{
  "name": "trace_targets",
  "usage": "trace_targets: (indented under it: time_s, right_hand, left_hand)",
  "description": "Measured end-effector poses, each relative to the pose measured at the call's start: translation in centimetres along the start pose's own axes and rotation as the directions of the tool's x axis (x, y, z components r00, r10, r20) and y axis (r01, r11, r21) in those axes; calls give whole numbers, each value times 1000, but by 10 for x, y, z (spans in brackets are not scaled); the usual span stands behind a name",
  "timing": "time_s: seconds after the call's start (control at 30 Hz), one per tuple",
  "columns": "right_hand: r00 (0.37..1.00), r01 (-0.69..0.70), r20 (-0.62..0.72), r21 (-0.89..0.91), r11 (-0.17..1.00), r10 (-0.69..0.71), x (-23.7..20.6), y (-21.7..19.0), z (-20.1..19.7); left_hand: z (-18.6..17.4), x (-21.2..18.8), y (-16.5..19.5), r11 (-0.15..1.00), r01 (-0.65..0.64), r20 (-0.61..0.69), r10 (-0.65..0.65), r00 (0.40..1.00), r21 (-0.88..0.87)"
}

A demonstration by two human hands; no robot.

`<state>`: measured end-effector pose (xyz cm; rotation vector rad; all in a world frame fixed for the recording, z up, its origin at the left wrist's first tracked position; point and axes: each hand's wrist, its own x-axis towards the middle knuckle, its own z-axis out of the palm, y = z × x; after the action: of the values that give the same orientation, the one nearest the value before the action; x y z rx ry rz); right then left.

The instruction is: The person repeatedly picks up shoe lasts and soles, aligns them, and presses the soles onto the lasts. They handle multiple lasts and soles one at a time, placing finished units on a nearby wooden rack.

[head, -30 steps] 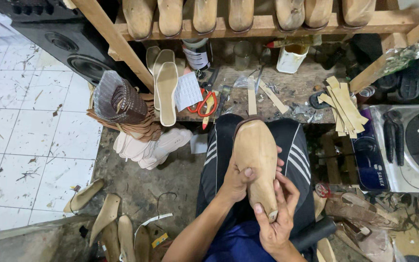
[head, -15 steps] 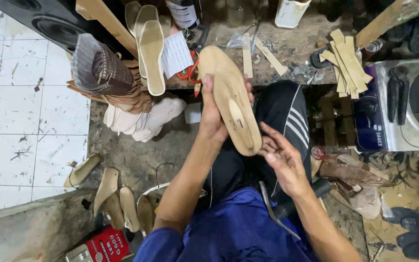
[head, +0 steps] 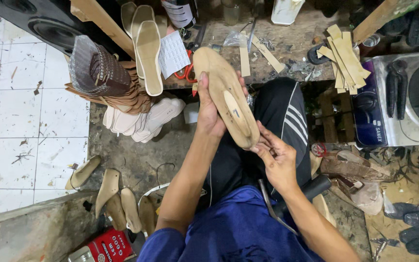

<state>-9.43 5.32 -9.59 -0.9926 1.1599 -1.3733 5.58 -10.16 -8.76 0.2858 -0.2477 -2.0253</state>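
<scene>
My left hand [head: 210, 112] grips a tan shoe last with an insole on it [head: 226, 94], sole side up, over my lap. Its toe points away toward the workbench. My right hand [head: 276, 156] touches the heel end of the last with its fingertips; the fingers are spread and hold nothing. A black-handled tool [head: 300, 193] lies on my right thigh under that wrist. I sit in black trousers with white stripes and a blue shirt.
Ahead is a cluttered workbench [head: 287, 53] with red scissors [head: 186, 73], cardboard strips [head: 346, 58], a bottle and insoles [head: 149, 53]. Woven uppers [head: 100, 73] are stacked at left, several lasts [head: 117, 199] lie on the floor, and a stove [head: 403, 97] stands at right.
The last was lifted from my lap and swung up to the left, held by my left hand. My right hand let go of its side and now only touches the heel end.
</scene>
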Motion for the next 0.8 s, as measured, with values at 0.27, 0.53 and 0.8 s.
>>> trace_targets:
  time_s: [0.27,0.53,0.8]
  right_hand:
    - [999,41,12,40,998,-42,-1,7,-7]
    - [973,-8,229,4,1000,6,16,-28,-35]
    - [989,72,-128,3,997,-71,16,-49,-70]
  left_hand:
    - [9,-2,-2,998,-18,16,18,1000,59]
    - [52,-32,-5,902,-220,201,153,968,371]
    - [68,-44,-15,850,-234,332,75,940,472]
